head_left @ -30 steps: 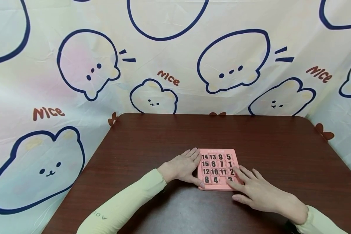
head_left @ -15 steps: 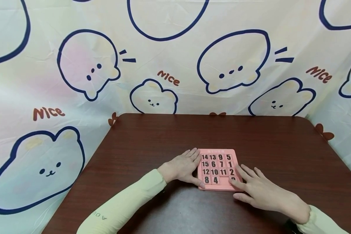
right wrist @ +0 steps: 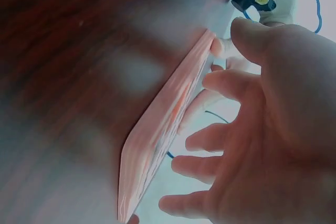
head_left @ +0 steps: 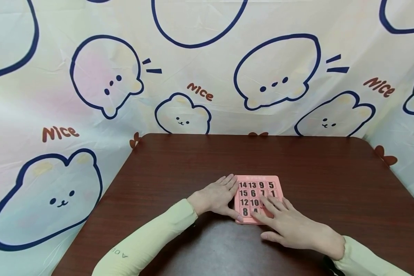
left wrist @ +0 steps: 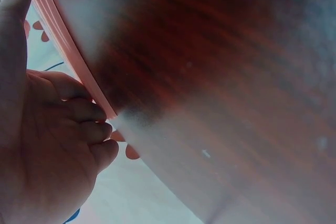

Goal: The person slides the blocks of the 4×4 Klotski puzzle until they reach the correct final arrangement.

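Note:
A pink sliding number puzzle lies flat on the table, its tiles printed with black numbers. Along its left edge rests my left hand, the thumb at the near left corner and the fingers at the far left. The left wrist view has those fingers against the puzzle's side edge. My right hand is spread over the lower right of the puzzle, with a fingertip at the 4 tile. It hides the lower right tiles. In the right wrist view, its fingers are apart and hold nothing.
The dark brown wooden table extends around the puzzle. Behind it hangs a pale curtain with cartoon bears and the word "Nice". A black band shows at my right wrist.
Earlier the 3 tile slid right toward the corner under a right fingertip. Since then my right hand has moved left, across to the 4 tile. My left hand stays on the puzzle's edge.

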`<state>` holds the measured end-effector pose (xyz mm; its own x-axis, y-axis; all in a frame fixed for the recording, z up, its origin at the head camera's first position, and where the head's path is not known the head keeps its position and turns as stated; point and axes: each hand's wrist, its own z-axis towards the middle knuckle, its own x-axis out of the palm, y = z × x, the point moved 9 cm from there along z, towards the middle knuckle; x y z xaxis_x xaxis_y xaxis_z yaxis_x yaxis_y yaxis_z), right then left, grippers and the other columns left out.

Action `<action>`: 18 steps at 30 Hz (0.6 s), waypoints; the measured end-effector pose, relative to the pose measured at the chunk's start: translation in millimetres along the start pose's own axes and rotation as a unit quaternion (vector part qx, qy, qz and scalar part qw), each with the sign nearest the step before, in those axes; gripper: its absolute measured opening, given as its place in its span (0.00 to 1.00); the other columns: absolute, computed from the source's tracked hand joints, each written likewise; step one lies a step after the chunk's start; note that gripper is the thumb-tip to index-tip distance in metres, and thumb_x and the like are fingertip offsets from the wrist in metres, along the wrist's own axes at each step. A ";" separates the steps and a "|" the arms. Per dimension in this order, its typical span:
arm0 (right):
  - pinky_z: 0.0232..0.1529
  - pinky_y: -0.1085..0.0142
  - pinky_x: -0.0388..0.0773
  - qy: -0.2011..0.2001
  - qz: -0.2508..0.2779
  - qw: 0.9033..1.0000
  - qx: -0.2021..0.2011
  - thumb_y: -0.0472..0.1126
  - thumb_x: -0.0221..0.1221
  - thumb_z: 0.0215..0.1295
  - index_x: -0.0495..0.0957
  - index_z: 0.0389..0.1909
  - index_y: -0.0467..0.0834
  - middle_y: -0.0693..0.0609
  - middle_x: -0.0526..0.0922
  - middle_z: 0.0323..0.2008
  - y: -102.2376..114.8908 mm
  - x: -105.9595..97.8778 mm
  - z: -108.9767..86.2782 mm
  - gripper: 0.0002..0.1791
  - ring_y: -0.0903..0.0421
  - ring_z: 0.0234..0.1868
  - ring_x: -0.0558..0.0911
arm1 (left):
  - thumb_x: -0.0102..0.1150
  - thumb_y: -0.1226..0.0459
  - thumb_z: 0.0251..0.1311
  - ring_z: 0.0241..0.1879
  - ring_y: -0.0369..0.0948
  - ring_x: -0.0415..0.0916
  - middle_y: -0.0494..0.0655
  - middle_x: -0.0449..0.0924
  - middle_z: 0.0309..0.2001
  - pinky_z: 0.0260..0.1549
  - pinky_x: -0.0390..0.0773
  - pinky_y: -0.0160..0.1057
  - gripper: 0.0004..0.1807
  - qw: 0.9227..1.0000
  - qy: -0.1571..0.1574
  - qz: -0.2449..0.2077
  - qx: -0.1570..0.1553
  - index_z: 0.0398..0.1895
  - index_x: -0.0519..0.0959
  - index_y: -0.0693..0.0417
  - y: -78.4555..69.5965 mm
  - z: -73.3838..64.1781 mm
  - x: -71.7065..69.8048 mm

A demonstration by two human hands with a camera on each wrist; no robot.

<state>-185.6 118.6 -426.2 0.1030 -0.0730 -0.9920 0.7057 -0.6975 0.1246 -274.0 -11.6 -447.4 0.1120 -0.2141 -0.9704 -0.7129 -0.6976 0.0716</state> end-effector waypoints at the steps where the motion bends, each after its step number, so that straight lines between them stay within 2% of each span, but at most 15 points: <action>1: 0.63 0.30 0.59 0.005 0.005 1.000 0.001 0.65 0.47 0.70 0.65 0.72 0.61 0.36 0.58 0.74 0.4 1.0 1.0 0.31 0.33 0.74 0.57 | 0.44 0.20 0.46 0.79 0.49 0.39 0.57 0.43 0.79 0.77 0.46 0.45 0.67 1.000 0.000 0.000 0.000 0.78 0.50 0.59 0.0 -0.1 0.0; 10: 0.63 0.27 0.57 0.023 0.016 1.000 0.009 0.66 0.47 0.71 0.65 0.72 0.60 0.36 0.56 0.75 -1.4 7.8 3.0 0.32 0.33 0.75 0.56 | 0.44 0.20 0.47 0.79 0.49 0.39 0.56 0.43 0.79 0.78 0.46 0.45 0.66 1.000 0.001 0.000 -0.001 0.78 0.50 0.59 -0.2 -0.3 -0.6; 18: 0.62 0.30 0.60 -0.004 -0.007 1.000 0.012 0.65 0.48 0.71 0.68 0.70 0.60 0.36 0.60 0.74 -7.3 1.8 -5.4 0.30 0.34 0.73 0.60 | 0.44 0.20 0.46 0.79 0.48 0.39 0.56 0.44 0.79 0.77 0.46 0.44 0.67 1.000 -0.002 0.004 -0.003 0.78 0.50 0.59 -0.3 -0.6 -1.4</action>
<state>-186.8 127.5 -428.8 0.0873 -0.0677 -0.9939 0.6904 -0.7151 0.1094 -273.5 -11.5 -446.0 0.1041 -0.2177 -0.9704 -0.7102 -0.6994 0.0807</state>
